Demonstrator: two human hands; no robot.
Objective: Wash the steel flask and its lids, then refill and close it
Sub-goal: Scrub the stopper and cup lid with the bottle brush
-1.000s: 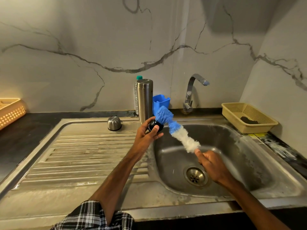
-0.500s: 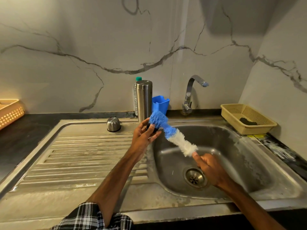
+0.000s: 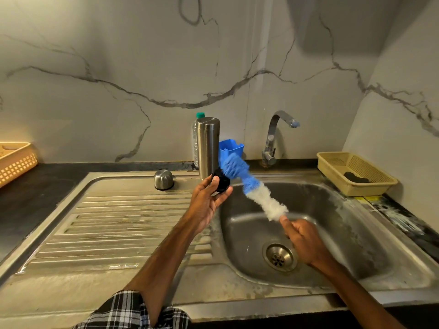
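Your left hand (image 3: 209, 200) grips the small black lid (image 3: 222, 184) between thumb and fingers over the left rim of the sink (image 3: 356, 233). Your right hand (image 3: 306, 241), at about 4 o'clock from it, is clenched round the handle end of the bottle brush (image 3: 259, 198), whose blue head lies against the lid (the bristles are blurred). The steel flask (image 3: 207, 148) stands upright at 12 o'clock from your left hand, the domed steel cap (image 3: 164, 179) at 10 o'clock on the draining board.

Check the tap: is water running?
Off. No stream falls from the spout of the tap into the sink below.
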